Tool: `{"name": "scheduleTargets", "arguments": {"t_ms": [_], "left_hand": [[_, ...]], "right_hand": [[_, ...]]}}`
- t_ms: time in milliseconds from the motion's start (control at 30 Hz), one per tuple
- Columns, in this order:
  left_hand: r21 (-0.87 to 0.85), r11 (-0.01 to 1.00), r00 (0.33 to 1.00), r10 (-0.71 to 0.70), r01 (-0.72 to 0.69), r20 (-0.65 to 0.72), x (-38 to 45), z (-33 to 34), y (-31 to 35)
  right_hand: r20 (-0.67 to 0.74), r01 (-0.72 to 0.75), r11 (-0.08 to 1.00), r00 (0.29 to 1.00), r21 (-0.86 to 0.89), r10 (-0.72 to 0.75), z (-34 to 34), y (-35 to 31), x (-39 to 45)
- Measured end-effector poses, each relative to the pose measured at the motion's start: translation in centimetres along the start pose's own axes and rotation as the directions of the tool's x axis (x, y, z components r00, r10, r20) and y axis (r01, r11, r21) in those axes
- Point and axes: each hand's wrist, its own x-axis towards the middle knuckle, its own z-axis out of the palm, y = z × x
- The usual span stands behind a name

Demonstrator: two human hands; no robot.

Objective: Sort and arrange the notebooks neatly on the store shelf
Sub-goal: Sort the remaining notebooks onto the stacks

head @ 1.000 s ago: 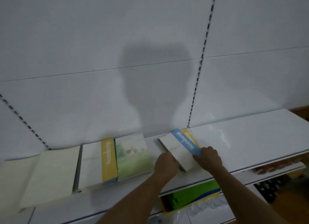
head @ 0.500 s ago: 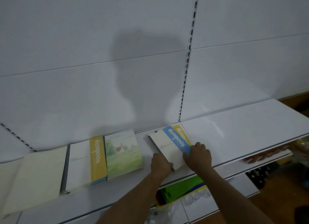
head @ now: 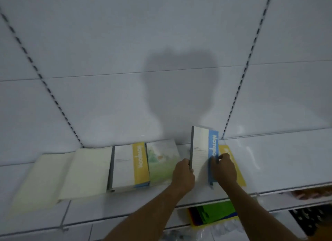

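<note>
A white notebook with a blue band [head: 202, 147] is tilted up off the white shelf [head: 280, 161], held by both hands. My left hand [head: 183, 176] grips its grey spine edge and my right hand [head: 224, 170] pinches its blue edge. Under it lies a notebook with a yellow band [head: 231, 163], partly hidden by my right hand. To the left, flat on the shelf, lie a green landscape-cover notebook [head: 161, 161], a white notebook with a yellow band [head: 129, 165] and two pale cream notebooks [head: 88, 172].
The white back panel [head: 161, 42] with slotted uprights rises behind the shelf. The shelf's right part is bare. Below the front edge sit green and yellow folders [head: 213, 213] and dark packaged goods [head: 312, 217] at the right.
Both hands lifted the blue-band notebook from flat and skewed to upright and straight, exposing the yellow-band one beneath. The view shifted, so the shelf contents appear further right.
</note>
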Motion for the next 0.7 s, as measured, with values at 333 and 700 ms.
{"name": "scheduleTargets", "arguments": {"t_ms": [333, 700], "left_hand": [[-0.094, 0.979, 0.894, -0.203, 0.180, -0.398, -2.9, -15.6, -12.2], [0.146, 0.937, 0.894, -0.246, 0.319, -0.376, -5.3, -18.3, -18.3]], "right_hand": [[0.256, 0.294, 0.950, 0.915, 0.105, -0.312, 10.4, -14.5, -7.0], [0.345, 0.344, 0.939, 0.883, -0.018, -0.317, 16.6, -18.1, -12.1]]}}
